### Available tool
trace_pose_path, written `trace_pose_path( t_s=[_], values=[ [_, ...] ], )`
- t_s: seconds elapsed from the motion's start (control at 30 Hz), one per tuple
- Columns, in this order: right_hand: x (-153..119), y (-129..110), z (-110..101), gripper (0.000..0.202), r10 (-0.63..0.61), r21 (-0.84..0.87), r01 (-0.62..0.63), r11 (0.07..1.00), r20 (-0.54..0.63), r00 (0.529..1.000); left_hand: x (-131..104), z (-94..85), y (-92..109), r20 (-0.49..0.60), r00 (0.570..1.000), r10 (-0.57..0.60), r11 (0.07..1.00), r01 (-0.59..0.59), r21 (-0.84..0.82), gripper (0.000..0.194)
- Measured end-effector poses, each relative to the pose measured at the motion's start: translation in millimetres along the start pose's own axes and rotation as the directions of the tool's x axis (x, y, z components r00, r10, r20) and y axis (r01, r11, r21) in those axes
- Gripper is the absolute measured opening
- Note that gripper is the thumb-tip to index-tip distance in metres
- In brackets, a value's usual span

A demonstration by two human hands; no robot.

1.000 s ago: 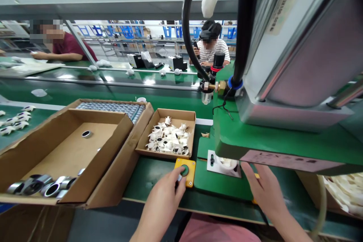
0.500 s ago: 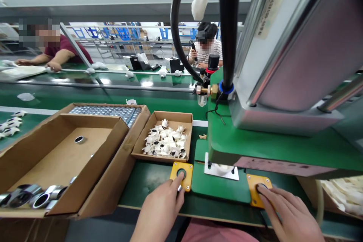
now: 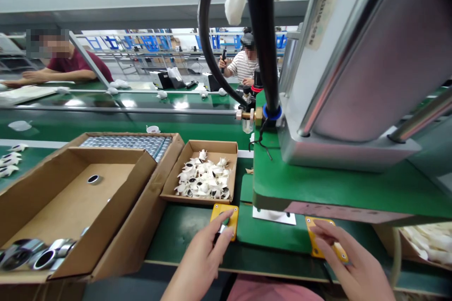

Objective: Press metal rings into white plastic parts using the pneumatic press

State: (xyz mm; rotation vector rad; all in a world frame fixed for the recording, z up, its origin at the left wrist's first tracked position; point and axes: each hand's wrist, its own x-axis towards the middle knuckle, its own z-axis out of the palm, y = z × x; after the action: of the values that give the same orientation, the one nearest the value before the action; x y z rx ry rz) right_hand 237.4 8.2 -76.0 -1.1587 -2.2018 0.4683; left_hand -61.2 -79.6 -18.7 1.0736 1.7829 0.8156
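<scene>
My left hand [image 3: 201, 251] is over the left yellow button box [image 3: 231, 211], index finger and thumb apart. A small piece of a shiny metal ring [image 3: 221, 229] shows between them, apparently held in the hand; most of it is hidden. My right hand [image 3: 353, 256] hovers at the right yellow button box [image 3: 310, 224], fingers apart and nothing visible in them. Between the boxes, a white plate [image 3: 274, 216] lies under the green head of a press [image 3: 339, 193]; what sits on the plate is mostly hidden.
Left, a cardboard box [image 3: 120, 188] holds loose metal rings [image 3: 45, 258], with rows of rings [image 3: 123, 143] behind. A smaller carton [image 3: 199, 200] contains white plastic parts [image 3: 205, 176]. More white pieces [image 3: 429, 242] lie far right. Two people work across the line.
Both hands have lifted off the buttons, and their fingers have spread. The view has shifted slightly. Across the line, a person's raised hand with a dark tool has moved left.
</scene>
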Motion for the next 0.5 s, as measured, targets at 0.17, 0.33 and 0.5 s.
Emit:
trace_pose_path(
  t_s=[0.17,0.33,0.5],
  values=[
    [51,-60,5,0.029,0.176,0.222,-0.193,0.956,0.094,0.980,2,23.6,27,0.197,0.975,0.103,0.890,-0.002,-0.456,0.041],
    [103,-86,17,0.023,0.122,0.335,-0.152,0.930,0.111,0.986,12,42.3,39,0.167,0.970,0.175,0.845,-0.062,-0.531,0.029],
    [99,-90,14,0.019,0.111,0.599,-0.290,0.746,0.318,0.942,10,44.6,39,0.105,0.992,0.074,0.840,-0.005,-0.543,0.029]
  ],
)
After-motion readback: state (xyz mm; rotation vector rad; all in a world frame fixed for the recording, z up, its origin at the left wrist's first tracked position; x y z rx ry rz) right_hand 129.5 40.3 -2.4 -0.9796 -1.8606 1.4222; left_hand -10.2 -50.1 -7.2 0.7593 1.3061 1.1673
